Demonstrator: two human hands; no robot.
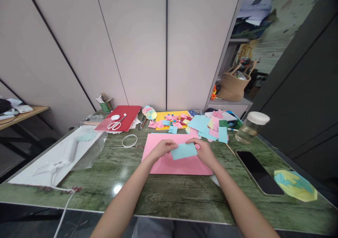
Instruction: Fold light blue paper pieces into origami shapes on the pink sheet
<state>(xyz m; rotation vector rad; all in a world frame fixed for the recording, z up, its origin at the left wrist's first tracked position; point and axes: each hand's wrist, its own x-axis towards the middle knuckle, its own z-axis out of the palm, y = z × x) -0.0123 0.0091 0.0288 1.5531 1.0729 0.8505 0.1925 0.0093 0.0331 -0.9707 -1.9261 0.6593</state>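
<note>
Between my two hands is a light blue rectangle of paper [184,151], held up slightly tilted. My left hand [164,148] pinches its left end, and my right hand [205,151] pinches its upper right corner. Both hands are closed on the paper. Beneath them lies a larger pink sheet [179,168], flat on the green table [148,199]. Just beyond it, small folded pink, blue and yellow paper pieces [176,119] rest on a yellow sheet [161,116]. Loose blue paper sheets [199,123] lie to their right.
White scissors [115,124] lie on a red folder [133,115] at back left, near a white ring [129,141]. A white device [66,151] with a cable sits left. To the right are a phone [257,171], a lidded jar [250,128] and a yellow-blue folded paper round [295,185].
</note>
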